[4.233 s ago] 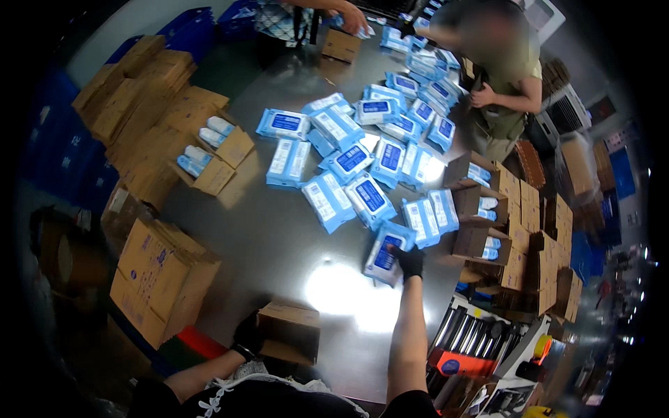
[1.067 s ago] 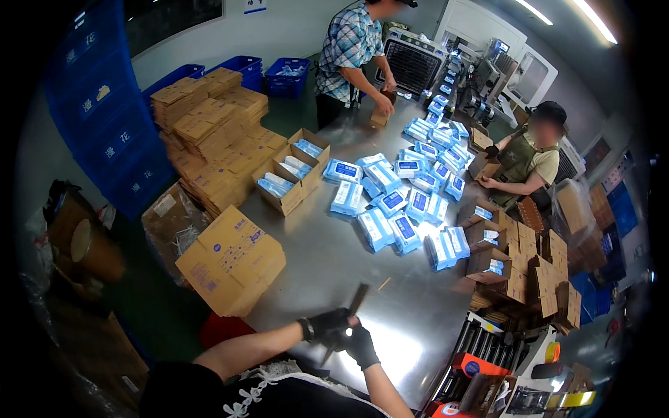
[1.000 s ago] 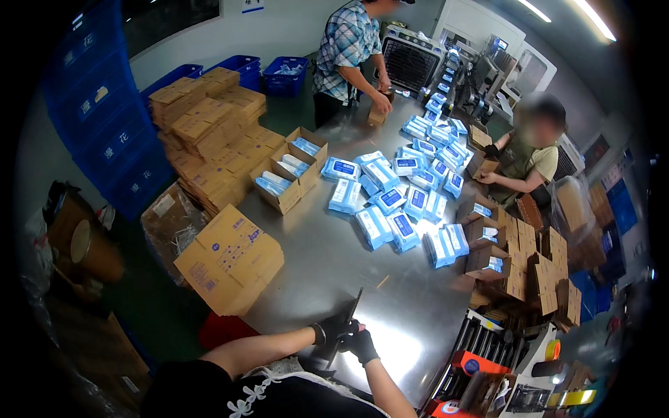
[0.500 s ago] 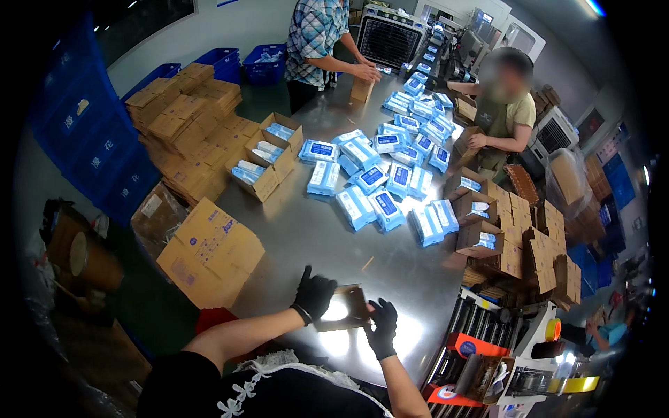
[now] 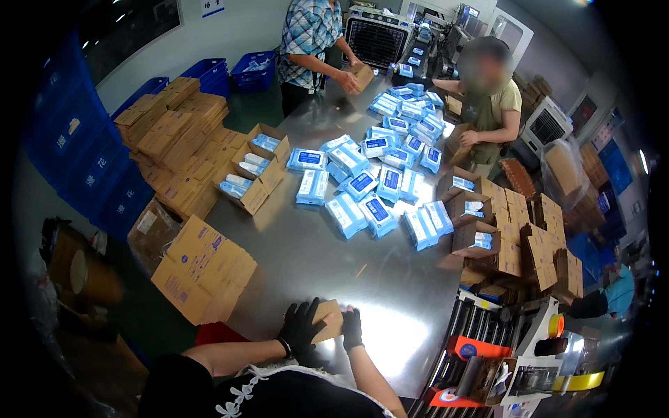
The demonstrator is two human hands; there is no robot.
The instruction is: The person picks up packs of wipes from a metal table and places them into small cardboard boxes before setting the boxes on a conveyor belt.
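Observation:
Both my hands wear black gloves and hold a small brown cardboard box [image 5: 329, 321] low over the near edge of the steel table [image 5: 313, 251]. My left hand [image 5: 301, 327] grips its left side with fingers spread over the top. My right hand [image 5: 352, 329] clasps its right side. Farther out on the table lie several blue-and-white wipe packs [image 5: 376, 177] in a loose spread.
Open cartons holding packs [image 5: 254, 171] and stacks of flat cardboard [image 5: 178, 136] stand at the left. Folded small boxes [image 5: 519, 237] pile up at the right beside a roller conveyor [image 5: 481, 327]. Two other people [image 5: 310, 38] work at the far end. Blue crates [image 5: 83, 160] line the left wall.
My hands drew together around the small box, which went from a flat piece held up to a closed box gripped on both sides. My view shifted slightly.

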